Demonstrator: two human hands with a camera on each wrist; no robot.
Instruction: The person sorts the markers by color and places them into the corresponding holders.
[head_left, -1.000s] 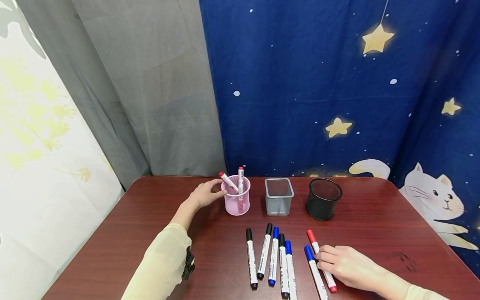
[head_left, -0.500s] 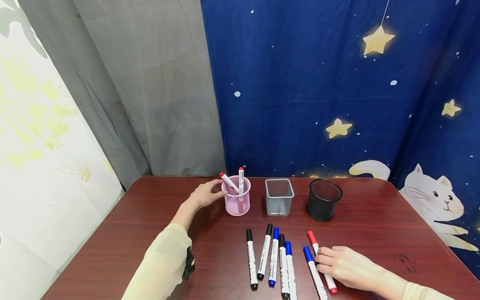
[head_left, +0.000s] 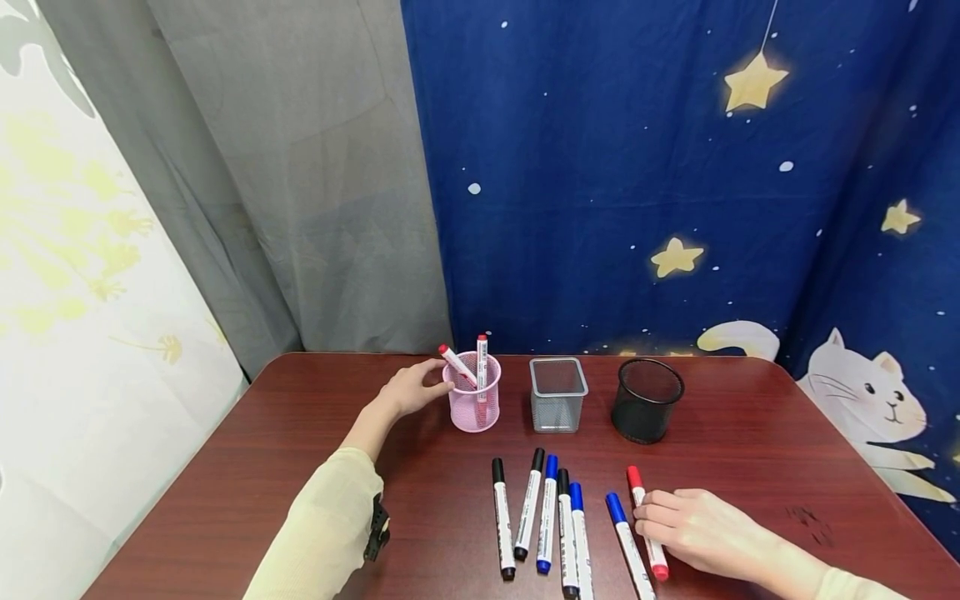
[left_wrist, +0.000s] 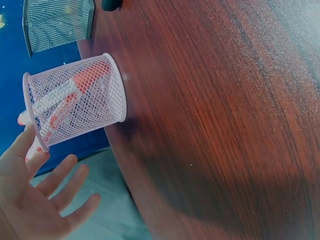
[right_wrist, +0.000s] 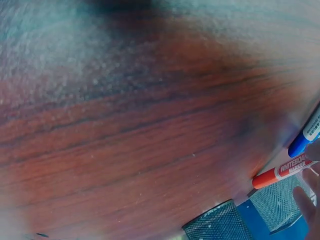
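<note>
My left hand (head_left: 411, 389) holds the rim of a pink mesh pen holder (head_left: 474, 412) at the table's far side. In the left wrist view, thumb and index finger sit at the rim of the pink holder (left_wrist: 95, 95), the other fingers spread away from it. Two red-capped markers (head_left: 482, 367) lean inside. My right hand (head_left: 693, 531) grips a red whiteboard marker (head_left: 655, 558) on the right, its red cap pointing away from me; the fingertips partly cover its barrel. Just left of it lies a blue marker (head_left: 630, 546). In the right wrist view only some fingers show beside the red marker (right_wrist: 280, 172).
A grey square mesh holder (head_left: 557, 408) and a black round mesh holder (head_left: 647, 408) stand right of the pink one. Several black and blue markers (head_left: 528, 508) lie mid-table, roughly side by side. Curtains hang behind the table (head_left: 300, 475).
The red marker's capped end has swung right in my right hand, away from the blue marker. My left hand and the pink pen holder stay in place.
</note>
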